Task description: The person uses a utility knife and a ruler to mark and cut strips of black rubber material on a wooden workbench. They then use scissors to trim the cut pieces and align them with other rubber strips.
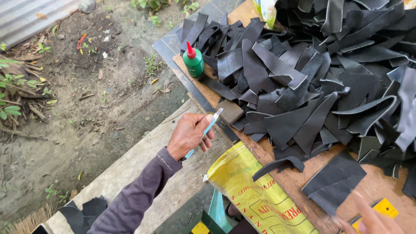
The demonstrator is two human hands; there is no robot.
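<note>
Gripping a blue knife (207, 128) — left hand (188, 135) raised.

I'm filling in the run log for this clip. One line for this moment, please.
left hand: grips light-blue knife | right hand: blurred, near yellow object | workbench: black leather scraps, green bottle

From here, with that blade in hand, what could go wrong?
1. The left hand grips a light-blue knife blade-up beside the thumb; a slip may nick it.
2. The green glue bottle stands at the board's edge against the black leather offcuts; a nudge could tip it onto the dirt.
3. The right hand is blurred at the frame's corner near a cut leather piece; whether it holds anything is unclear.
</note>
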